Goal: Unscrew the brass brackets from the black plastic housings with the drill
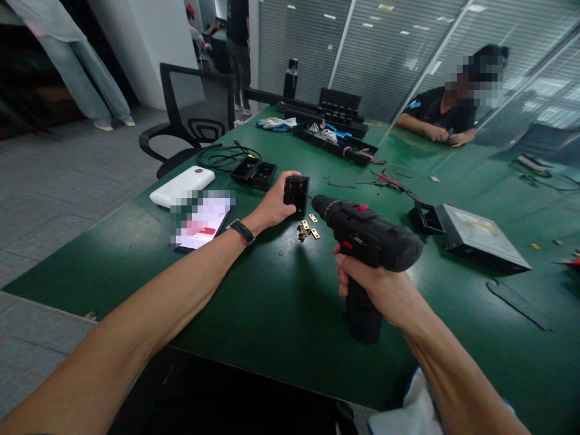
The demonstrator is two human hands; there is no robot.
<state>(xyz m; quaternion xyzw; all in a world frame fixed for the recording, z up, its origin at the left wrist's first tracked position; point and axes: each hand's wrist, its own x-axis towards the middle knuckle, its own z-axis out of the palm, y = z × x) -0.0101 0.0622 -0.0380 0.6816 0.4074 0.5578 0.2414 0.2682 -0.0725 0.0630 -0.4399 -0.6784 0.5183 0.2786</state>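
Note:
My right hand (369,275) is wrapped round the grip of a black cordless drill (367,232) with red switches. Its thin bit points left into the open side of a small black plastic box (296,196). That box stands on edge in my left hand (276,202), fingers behind it and thumb at its near side. Whether the bit touches anything inside is too dark to tell. Just below the box, several small brass-coloured plates (315,233) and dark little screws (302,232) lie in a loose group on the green table (254,290).
Left of my hands are more black boxes (260,175), a cable (217,156), a white power bank (182,186) and a phone (203,223). A metal-cased unit (483,238) lies right. Behind stands a black tray (335,142); a person (446,109) sits across the table.

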